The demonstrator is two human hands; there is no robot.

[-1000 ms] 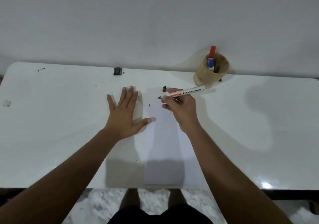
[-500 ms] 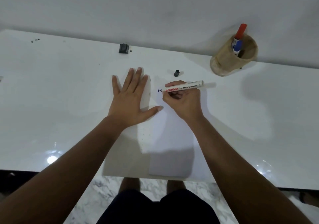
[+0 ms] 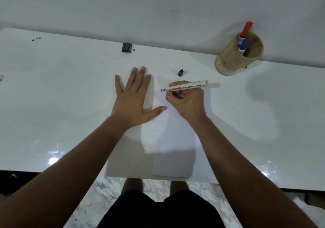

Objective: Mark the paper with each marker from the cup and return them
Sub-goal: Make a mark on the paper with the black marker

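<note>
A white sheet of paper (image 3: 177, 136) lies on the white table (image 3: 52, 96) in front of me. My left hand (image 3: 135, 99) rests flat on the paper's left part, fingers spread. My right hand (image 3: 186, 101) grips a white permanent marker (image 3: 188, 86), uncapped, its dark tip pointing left and touching the paper beside a short dark mark (image 3: 162, 90). The marker's black cap (image 3: 180, 72) lies on the table just beyond. A tan cup (image 3: 235, 59) at the back right holds a red-capped marker (image 3: 246, 29) and a blue-capped marker (image 3: 243, 44).
A small black block (image 3: 126, 47) sits near the table's back edge by the wall. Tiny dark specks (image 3: 36, 38) lie at the back left. The table's near edge runs just above my legs and the marble floor (image 3: 105, 192).
The view has tilted down and moved closer to the table. The marker tip has come down onto the paper and left a short dark mark. My left hand stays flat.
</note>
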